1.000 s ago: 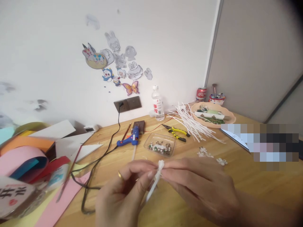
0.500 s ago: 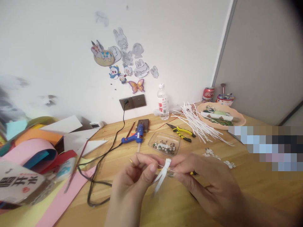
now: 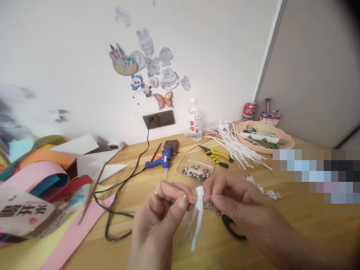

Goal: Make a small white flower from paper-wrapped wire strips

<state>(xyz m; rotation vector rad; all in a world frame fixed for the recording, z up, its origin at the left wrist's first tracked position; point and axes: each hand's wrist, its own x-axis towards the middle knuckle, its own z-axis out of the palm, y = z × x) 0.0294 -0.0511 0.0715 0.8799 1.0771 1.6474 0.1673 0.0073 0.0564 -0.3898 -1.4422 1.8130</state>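
A bundle of white strips hangs between my two hands, folded at its top, with its loose ends pointing down. Thin thread or wire crosses the bundle just below the fold. My left hand pinches one end of this thread between thumb and forefinger, at the bundle's left. On the other side my right hand pinches the opposite end, its fingertips close together. Behind the hands sits a clear tray of beads. Black scissor handles show partly from under my right hand.
A blue glue gun, its black cord and yellow-black pliers lie behind. White strips, a peach tray and a bottle stand farther back. Coloured papers cover the left; white flower shapes lie right.
The bundle now hangs more upright, its loose ends swung to the right. My right hand has drawn slightly away from it, showing more thread and the black scissor handles.
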